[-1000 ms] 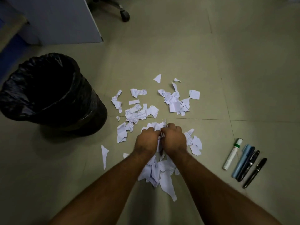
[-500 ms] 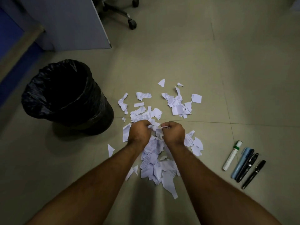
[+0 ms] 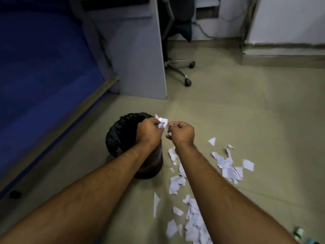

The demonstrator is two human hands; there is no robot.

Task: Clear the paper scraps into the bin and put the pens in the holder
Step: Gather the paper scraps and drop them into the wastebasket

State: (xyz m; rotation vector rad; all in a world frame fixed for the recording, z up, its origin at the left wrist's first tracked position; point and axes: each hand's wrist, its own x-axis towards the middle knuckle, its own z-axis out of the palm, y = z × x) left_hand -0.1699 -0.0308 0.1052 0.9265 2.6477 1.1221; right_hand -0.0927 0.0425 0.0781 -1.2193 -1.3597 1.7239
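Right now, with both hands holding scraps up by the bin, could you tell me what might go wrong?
1. The right hand looks short of the bin opening, so its scraps could fall back to the floor.
2. The bundle of scraps sticks out loosely from the left hand; bits may slip before release.
3. Loose scraps on the floor lie close by and could scatter when the arms swing back.

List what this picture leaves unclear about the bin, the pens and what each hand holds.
- Bin, head view: the left hand and forearm cover much of its mouth; the dark liner hides any contents.
- Pens, head view: cut off by the bottom right edge and blurred; their number cannot be told.
- Pen holder: nowhere in view.
- Right hand, head view: its grip shows only a sliver of scrap; curled fingers hide the rest.
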